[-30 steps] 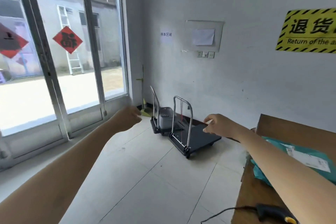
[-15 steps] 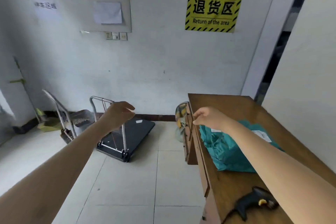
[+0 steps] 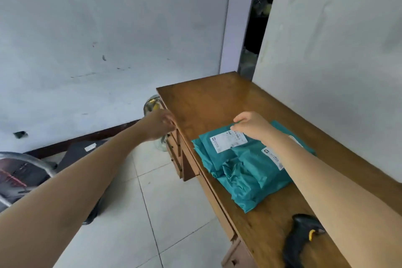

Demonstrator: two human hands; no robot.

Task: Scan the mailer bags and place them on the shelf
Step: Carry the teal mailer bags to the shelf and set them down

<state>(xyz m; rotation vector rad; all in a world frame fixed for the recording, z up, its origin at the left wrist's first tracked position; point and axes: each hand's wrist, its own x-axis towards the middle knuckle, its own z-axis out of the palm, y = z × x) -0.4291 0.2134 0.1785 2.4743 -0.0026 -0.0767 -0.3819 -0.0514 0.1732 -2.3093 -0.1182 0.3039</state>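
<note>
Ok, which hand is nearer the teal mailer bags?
Right. The right hand is at the far edge of the teal mailer bags; the left hand is at the edge of the desk, clear of them.

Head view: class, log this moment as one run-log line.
right grip on far edge of top teal mailer bag, hold unclear | left grip at wooden desk edge | barcode scanner lying on desk, untouched

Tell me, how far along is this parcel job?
Nothing looks done: the teal mailer bags lie piled on the desk, and the scanner lies untouched. In hand: the right hand is at the top bag's far edge; the left hand is at the desk's edge. Left: scanning and shelving; no shelf is in view.
</note>
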